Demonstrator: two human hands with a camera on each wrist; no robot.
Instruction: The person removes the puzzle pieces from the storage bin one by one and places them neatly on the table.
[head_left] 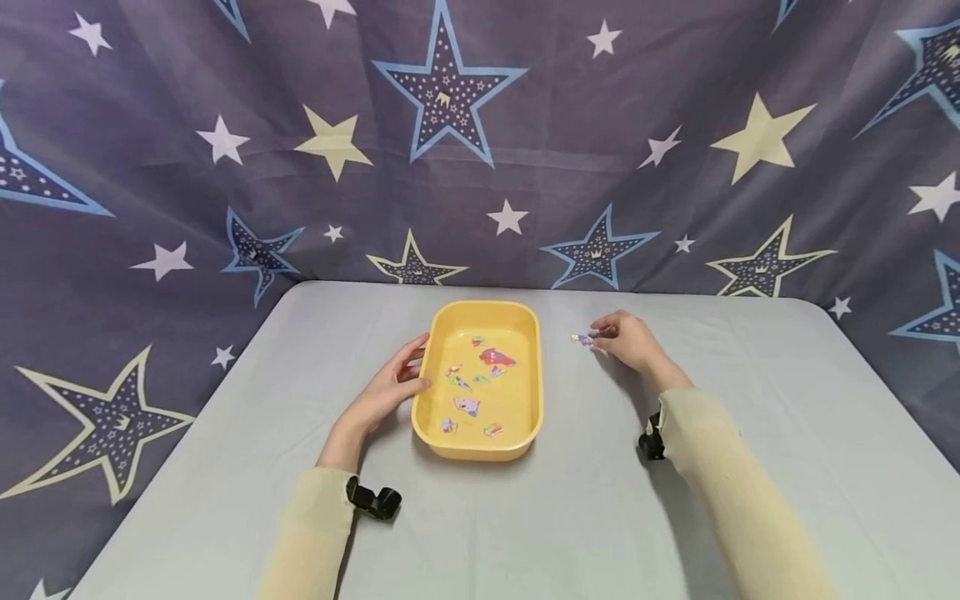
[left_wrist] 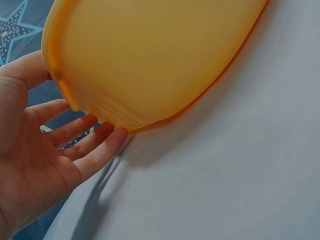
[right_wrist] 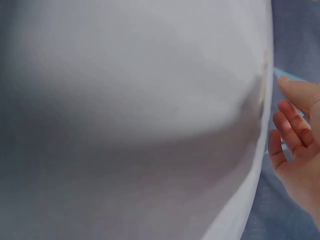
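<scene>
A yellow plastic tray sits on the cloth-covered table. My left hand holds its left side, with the thumb at the rim and the other fingers against the outer wall. In the left wrist view the fingertips touch the tray's outside. Inside the tray lie several small, flat, colourful pieces, among them a red-purple one and a pale purple one. To the right of the tray, my right hand is at another colourful piece. The right wrist view shows its thumb and fingers apart, nothing visible between them.
A light grey cloth covers the table. Behind and at the sides hangs a dark curtain with a star pattern. Each wrist wears a small black device, seen at the left and right sleeves.
</scene>
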